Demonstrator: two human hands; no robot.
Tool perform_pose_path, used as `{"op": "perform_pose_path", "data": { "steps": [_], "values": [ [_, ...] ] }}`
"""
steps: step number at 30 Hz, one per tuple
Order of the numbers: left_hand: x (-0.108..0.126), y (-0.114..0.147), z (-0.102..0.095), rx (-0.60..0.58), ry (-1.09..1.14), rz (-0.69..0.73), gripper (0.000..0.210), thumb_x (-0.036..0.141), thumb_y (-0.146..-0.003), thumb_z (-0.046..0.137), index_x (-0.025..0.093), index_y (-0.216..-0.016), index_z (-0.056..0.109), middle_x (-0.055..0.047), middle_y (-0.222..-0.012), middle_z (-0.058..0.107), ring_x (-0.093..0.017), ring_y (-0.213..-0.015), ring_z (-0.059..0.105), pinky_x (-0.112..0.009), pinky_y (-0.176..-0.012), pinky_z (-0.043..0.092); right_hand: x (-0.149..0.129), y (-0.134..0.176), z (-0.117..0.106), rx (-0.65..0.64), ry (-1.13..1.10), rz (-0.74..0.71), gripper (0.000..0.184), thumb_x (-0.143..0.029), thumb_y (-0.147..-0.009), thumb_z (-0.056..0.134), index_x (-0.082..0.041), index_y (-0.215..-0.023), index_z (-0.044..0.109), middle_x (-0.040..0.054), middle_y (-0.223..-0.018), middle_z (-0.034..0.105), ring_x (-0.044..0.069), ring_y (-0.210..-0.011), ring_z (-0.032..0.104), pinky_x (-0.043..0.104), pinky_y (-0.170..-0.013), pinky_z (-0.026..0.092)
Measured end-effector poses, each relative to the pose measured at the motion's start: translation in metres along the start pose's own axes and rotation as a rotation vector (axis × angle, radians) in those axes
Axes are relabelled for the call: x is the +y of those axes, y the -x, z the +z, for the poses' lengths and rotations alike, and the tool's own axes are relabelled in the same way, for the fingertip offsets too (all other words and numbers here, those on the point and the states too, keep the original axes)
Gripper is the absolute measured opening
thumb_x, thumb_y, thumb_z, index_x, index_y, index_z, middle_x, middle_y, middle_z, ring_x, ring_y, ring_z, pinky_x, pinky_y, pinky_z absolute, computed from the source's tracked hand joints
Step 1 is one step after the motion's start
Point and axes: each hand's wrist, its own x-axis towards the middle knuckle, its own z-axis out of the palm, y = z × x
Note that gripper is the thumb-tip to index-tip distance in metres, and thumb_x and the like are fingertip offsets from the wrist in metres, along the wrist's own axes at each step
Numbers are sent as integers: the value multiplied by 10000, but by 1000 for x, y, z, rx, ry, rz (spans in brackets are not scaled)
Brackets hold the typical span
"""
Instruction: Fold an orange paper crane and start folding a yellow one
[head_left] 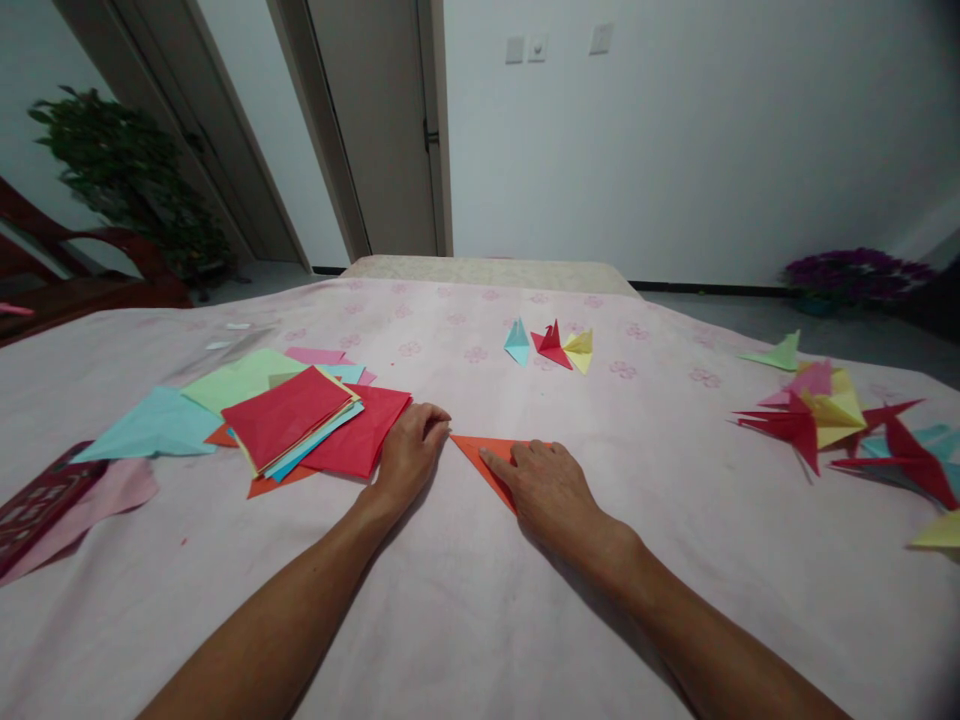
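Note:
A sheet of orange origami paper (484,462), folded into a triangle, lies on the pink-white tablecloth in front of me. My right hand (551,485) presses down on it, thumb stretched across the paper and fingers bent over its far edge, covering the right part. At the triangle's left tip, my left hand (411,445) has its thumb and fingers closed together on the corner. Beside my left wrist are a red paper sheet (367,430) and a stack of coloured paper (289,415) with red on top.
Further left lie light blue paper (154,425), green paper (240,380) and a dark red packet (45,505). Small folded paper pieces, including a red one (551,348), stand ahead. Several folded paper cranes, one red (911,465), are piled at the right.

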Motion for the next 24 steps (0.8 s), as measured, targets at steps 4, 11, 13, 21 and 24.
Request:
{"op": "perform_pose_path", "data": {
  "steps": [4,11,13,21,24],
  "values": [
    [-3,6,-4,24,67,-15,124,228,-886,552,208,-921,669,-25,-928,692,-172,-857,629,-283,-776,486,1,-1,2,-6,-4,-2,551,-154,-907,459,-318,-1431,419,108,-1096,637,270,-965,570,384,-788,342],
    [1,6,-3,-82,-115,16,193,345,-824,696,212,-962,679,-41,-992,661,-196,-939,603,-302,-812,456,3,-2,1,1,-20,-15,548,-149,-895,461,-308,-1419,437,101,-1072,640,268,-961,575,384,-791,341],
    [3,5,-2,-92,-182,27,224,365,-808,718,209,-960,669,-44,-983,647,-203,-935,593,-306,-805,446,3,-1,1,-2,-16,-12,540,-147,-897,460,-302,-1415,441,103,-1062,640,263,-954,576,382,-789,339],
    [4,1,-1,-125,-285,19,226,388,-816,712,222,-952,639,-43,-1011,623,-212,-987,573,-300,-812,421,1,-1,-1,-3,-19,-7,512,-157,-914,449,-314,-1402,451,99,-1056,641,264,-954,578,386,-795,342],
    [4,0,-1,-123,-284,24,196,387,-827,702,230,-931,647,-41,-1008,621,-212,-986,570,-298,-809,417,1,-1,-2,-14,-24,-4,489,-161,-919,446,-309,-1384,472,102,-1057,642,263,-958,579,387,-804,342]
  ]
}}
